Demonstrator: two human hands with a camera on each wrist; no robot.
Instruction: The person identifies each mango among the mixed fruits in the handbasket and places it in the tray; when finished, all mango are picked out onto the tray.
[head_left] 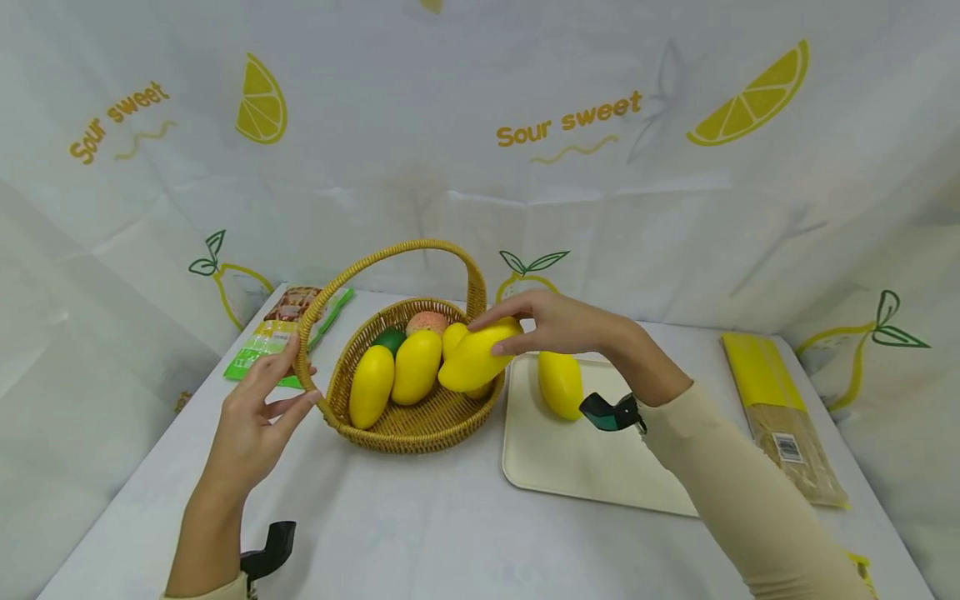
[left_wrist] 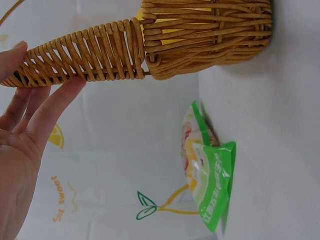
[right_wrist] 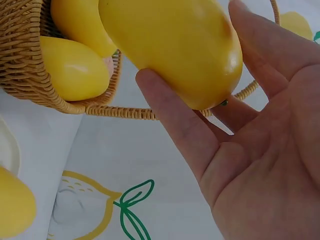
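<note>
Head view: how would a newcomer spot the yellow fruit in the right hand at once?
Start at the wicker basket, left of the cream tray. Over the basket's right side, the right hand grips the yellow fruit. Other yellow fruits lie in the basket or tray; this alone is held.

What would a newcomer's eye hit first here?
Probably the bright yellow fruit in the right hand, held above the right part of the basket in the head view. Next, the tall arched handle, with the left hand gripping its left side near the rim. Then perhaps a second yellow fruit, lying on the pale tray right of the basket.
</note>
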